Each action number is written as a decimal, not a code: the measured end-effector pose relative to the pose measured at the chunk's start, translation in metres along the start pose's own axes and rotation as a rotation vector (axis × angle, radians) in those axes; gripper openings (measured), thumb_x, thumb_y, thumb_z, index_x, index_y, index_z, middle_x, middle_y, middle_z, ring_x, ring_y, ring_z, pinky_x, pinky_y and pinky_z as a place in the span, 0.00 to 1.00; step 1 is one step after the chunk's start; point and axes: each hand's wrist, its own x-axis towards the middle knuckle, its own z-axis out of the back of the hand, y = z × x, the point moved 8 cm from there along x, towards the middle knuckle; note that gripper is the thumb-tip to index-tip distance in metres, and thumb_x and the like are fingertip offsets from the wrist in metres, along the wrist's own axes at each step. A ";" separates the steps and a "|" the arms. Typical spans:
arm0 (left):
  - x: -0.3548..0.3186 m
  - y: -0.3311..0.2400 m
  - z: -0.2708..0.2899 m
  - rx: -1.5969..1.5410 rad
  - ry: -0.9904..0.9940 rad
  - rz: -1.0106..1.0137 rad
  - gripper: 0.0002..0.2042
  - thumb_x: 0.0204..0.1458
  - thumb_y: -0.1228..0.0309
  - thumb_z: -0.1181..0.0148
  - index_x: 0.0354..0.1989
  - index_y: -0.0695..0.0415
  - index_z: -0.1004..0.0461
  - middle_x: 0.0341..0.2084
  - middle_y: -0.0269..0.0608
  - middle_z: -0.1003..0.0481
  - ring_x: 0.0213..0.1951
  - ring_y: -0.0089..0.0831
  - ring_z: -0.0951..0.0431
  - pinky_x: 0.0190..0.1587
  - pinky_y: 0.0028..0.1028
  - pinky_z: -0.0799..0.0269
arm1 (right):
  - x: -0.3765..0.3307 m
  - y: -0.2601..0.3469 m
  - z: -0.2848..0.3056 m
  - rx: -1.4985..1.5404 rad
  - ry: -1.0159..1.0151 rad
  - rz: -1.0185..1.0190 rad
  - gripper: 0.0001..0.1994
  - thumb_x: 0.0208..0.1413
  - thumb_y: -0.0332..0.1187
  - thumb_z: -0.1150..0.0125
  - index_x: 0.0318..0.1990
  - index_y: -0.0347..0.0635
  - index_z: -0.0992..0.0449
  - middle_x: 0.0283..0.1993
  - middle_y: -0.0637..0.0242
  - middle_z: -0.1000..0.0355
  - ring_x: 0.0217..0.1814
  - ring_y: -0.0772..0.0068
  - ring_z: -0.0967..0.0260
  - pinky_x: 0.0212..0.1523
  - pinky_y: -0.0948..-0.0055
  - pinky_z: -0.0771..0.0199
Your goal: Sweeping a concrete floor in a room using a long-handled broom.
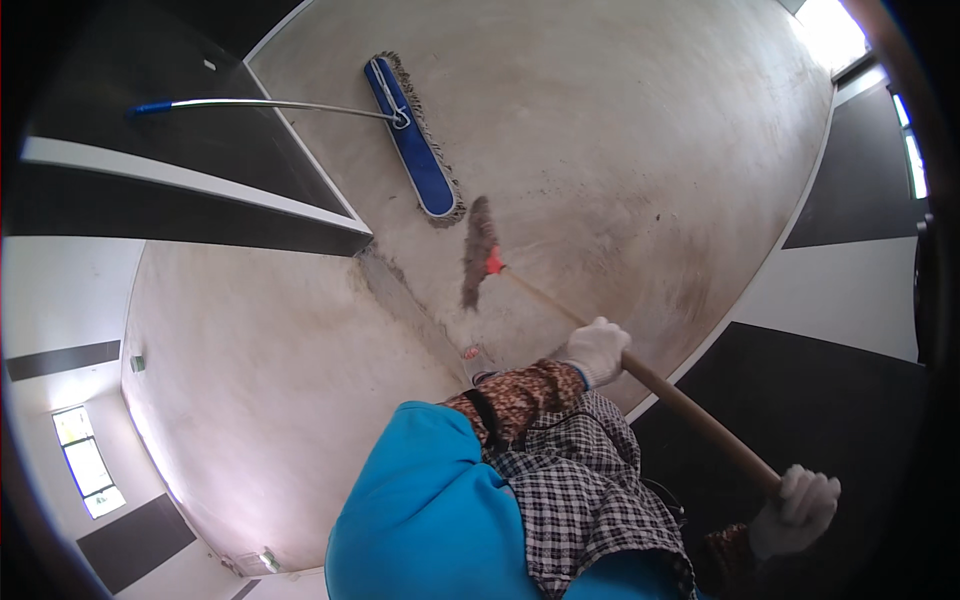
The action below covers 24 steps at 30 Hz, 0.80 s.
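Head view: left hand [597, 349] and right hand [797, 510], both gloved, clasp the broom [478, 250] handle, bristles on the floor [620, 130].

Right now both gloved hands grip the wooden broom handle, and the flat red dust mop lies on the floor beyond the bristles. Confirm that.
One detail is wrong: the flat dust mop is blue, not red. The head view shows it lying on the floor beyond the bristles of the broom. The rest holds: the left hand and right hand, both in white gloves, grip the wooden handle.
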 end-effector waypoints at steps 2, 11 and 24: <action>-0.012 0.043 -0.012 0.107 0.055 0.118 0.06 0.46 0.64 0.40 0.26 0.49 0.20 0.31 0.39 0.21 0.41 0.39 0.23 0.42 0.37 0.23 | 0.013 -0.058 -0.009 0.086 -0.072 -0.063 0.13 0.65 0.36 0.54 0.26 0.51 0.43 0.14 0.80 0.50 0.11 0.87 0.56 0.22 0.79 0.39; 0.033 0.036 -0.095 -0.043 0.099 0.062 0.07 0.45 0.62 0.39 0.26 0.51 0.21 0.31 0.40 0.21 0.41 0.41 0.22 0.43 0.39 0.24 | 0.027 -0.075 -0.017 0.010 -0.003 -0.093 0.11 0.57 0.31 0.46 0.24 0.45 0.37 0.12 0.76 0.45 0.10 0.81 0.48 0.17 0.73 0.35; 0.050 -0.056 -0.052 -0.005 -0.042 -0.016 0.07 0.48 0.61 0.41 0.27 0.48 0.21 0.30 0.35 0.22 0.41 0.37 0.24 0.41 0.36 0.24 | 0.002 0.015 0.126 0.131 -0.354 0.241 0.11 0.61 0.36 0.48 0.26 0.48 0.37 0.13 0.78 0.42 0.10 0.85 0.44 0.15 0.80 0.34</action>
